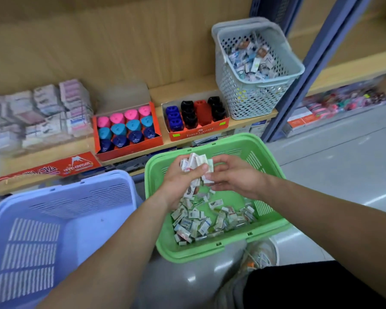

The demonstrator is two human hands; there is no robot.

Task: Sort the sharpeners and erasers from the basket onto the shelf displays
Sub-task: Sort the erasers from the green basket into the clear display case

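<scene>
Just above the middle of the light green slotted plastic basket (210,250), the person's left grip (183,177) is curled round a bunch of small white paper-sleeved erasers (195,162). The right grip (234,177) pinches one packet at the bunch's right edge between thumb and fingertips. Below both, toward the basket's near wall, lies a loose heap of the same packets (210,219).

Beyond the basket's far rim runs the pale wooden shelf (172,90). It carries an orange card tray of pink, teal and navy triangular sharpeners (126,130) off the basket's far left corner. Blurred stacks of packaged erasers (42,112) sit further left still.

The erasers look light and firm, hardly fragile. Their smooth sleeves probably slide on one another, so an overfull handful may shed pieces back into the basket. Each is best taken across its long flat faces, a few at a time, and squared into a stack before it goes to the display.
</scene>
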